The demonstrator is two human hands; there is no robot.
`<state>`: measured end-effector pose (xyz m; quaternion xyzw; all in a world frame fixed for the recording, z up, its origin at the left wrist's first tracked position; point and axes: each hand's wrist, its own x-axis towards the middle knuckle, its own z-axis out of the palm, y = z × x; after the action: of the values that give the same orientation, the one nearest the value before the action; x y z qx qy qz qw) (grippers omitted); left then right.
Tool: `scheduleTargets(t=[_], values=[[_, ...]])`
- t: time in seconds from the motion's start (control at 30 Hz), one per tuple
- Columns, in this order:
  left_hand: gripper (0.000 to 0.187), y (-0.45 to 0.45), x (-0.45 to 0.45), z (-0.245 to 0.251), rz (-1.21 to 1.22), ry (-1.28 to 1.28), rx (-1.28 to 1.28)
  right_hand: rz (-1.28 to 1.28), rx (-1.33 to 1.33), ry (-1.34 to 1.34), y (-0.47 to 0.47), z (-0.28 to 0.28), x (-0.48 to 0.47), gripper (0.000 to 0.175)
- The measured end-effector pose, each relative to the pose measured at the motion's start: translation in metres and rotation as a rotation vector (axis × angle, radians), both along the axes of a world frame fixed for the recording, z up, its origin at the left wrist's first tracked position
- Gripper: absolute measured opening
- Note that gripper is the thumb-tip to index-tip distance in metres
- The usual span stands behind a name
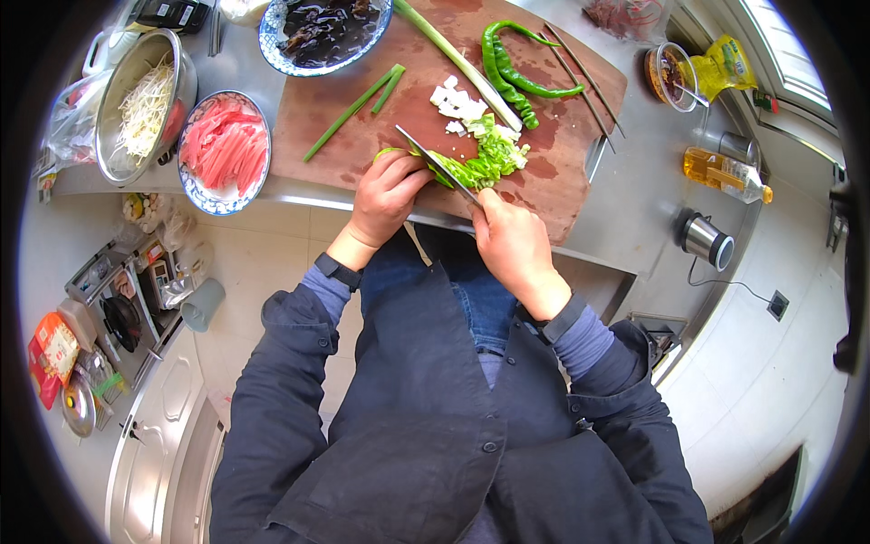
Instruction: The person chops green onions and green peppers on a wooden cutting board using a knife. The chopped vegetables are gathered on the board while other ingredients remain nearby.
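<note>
My right hand (pixel 511 238) is closed around the handle of a kitchen knife (pixel 438 165), whose blade points up and left. Bent fingers of my left hand (pixel 392 194) press a green pepper (pixel 386 152) against the wooden cutting board (pixel 435 204), beside the blade. Chopped green pepper (pixel 499 158) lies in a heap right of the blade, with white chopped pieces (pixel 457 102) above it. Farther up on the board are a long scallion stalk (pixel 455 58), whole green chili peppers (pixel 506 68), cut scallion greens (pixel 353 112) and a pair of chopsticks (pixel 578 81).
A bowl of dark soaked fungus (pixel 326 30) overlaps the board's upper left edge. Left of the board are a plate of pink meat strips (pixel 224 146) and a steel bowl of bean sprouts (pixel 144 112). Rightward stand an oil bottle (pixel 724 173) and a sauce container (pixel 669 76).
</note>
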<state>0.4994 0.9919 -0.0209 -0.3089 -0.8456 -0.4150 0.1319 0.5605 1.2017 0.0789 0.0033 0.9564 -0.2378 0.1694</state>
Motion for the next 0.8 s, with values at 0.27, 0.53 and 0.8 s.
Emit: scheduleTargets(t=[0.27,0.53,0.8], values=[[0.028,-0.001,0.001,-0.001,0.009,-0.006,-0.017,0.01,0.024,-0.016,-0.013,-0.01,0.0,0.012],[0.028,0.001,0.003,0.011,0.136,0.019,-0.095,-0.007,0.019,0.012,-0.018,-0.028,-0.001,0.012],[0.027,-0.014,-0.011,0.009,0.028,-0.026,-0.07,-0.082,-0.043,0.053,-0.009,-0.014,-0.008,0.012]])
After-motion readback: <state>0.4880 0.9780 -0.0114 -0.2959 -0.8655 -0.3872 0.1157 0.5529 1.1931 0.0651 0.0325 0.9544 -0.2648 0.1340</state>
